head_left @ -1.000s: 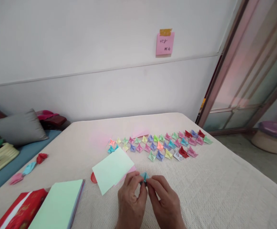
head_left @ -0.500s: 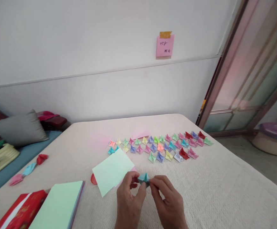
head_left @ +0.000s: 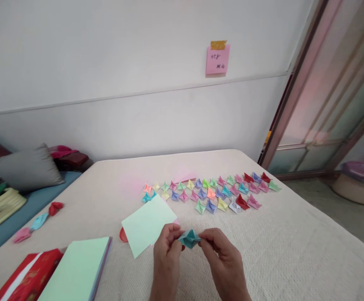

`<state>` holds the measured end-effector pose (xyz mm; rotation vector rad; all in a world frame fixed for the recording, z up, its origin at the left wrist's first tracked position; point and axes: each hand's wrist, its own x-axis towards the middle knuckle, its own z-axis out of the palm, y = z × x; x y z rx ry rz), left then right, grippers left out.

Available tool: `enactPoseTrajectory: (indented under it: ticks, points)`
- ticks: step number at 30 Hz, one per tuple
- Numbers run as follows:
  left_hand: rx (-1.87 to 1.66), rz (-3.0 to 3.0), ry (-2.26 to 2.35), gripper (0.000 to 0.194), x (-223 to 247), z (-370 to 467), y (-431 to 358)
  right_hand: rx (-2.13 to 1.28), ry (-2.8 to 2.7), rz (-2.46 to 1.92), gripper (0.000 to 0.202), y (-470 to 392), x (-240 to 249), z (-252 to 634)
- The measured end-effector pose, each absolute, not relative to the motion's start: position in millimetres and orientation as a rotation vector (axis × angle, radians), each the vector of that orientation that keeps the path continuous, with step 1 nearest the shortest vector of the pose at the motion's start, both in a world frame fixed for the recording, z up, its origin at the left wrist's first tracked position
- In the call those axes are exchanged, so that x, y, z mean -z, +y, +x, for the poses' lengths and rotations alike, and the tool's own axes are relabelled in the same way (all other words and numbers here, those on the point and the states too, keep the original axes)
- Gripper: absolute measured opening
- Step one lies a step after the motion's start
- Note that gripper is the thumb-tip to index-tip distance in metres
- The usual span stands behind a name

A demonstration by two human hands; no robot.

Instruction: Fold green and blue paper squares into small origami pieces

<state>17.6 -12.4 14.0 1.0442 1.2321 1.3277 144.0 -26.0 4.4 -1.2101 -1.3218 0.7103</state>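
Note:
Between my two hands is a teal folded paper boat (head_left: pixel 189 238), held just above the cloth-covered table (head_left: pixel 282 242). My left hand (head_left: pixel 167 253) pinches its left tip between thumb and fingers. The right tip sits in the pinch of my right hand (head_left: pixel 222 257). The boat's middle peak points up and its hollow shows. Pale green paper sheets (head_left: pixel 147 225) lie just left of and beyond my left hand, over a red round thing (head_left: pixel 123 235) that is mostly hidden. Farther back stand several rows of small coloured paper boats (head_left: pixel 211 193).
At the front left lie a stack of coloured paper (head_left: pixel 75 267) and a red packet (head_left: pixel 28 276). Three crumpled pieces, the middle one a light blue piece (head_left: pixel 39 221), rest near the left edge. A pink note (head_left: pixel 217 60) is taped to the wall.
My hands have drawn slightly apart, and the teal boat is opened wider, its hollow now showing. My left thumb has moved from its front to its left end.

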Motion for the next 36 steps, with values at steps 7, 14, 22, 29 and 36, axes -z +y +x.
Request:
enactPoseTrajectory:
  ticks: [7, 14, 22, 29, 36]
  points:
    - [-1.251, 1.125, 1.368, 0.015, -3.7, 19.5, -9.2, -0.689, -1.323, -1.281, 0.011, -26.4, 1.8, 143.3]
    - [-1.261, 1.115, 1.397, 0.01, -2.5, 18.9, -7.9, -0.62, -1.396, -1.308, 0.013, -23.6, 5.2, 143.4]
    - [-1.254, 1.136, 1.434, 0.013, 3.1, 14.0, -4.0, -0.461, -1.679, -1.321, 0.028, -23.8, 13.1, 142.0]
    - [-1.202, 1.236, 1.465, 0.013, 5.0, 10.2, -1.3, -0.251, -1.839, -1.333, 0.027, -19.5, 32.1, 138.5]
    - [-1.164, 1.19, 1.458, 0.015, 2.9, 7.3, 4.4, -0.267, -1.873, -1.276, 0.024, -9.5, 42.6, 147.7]
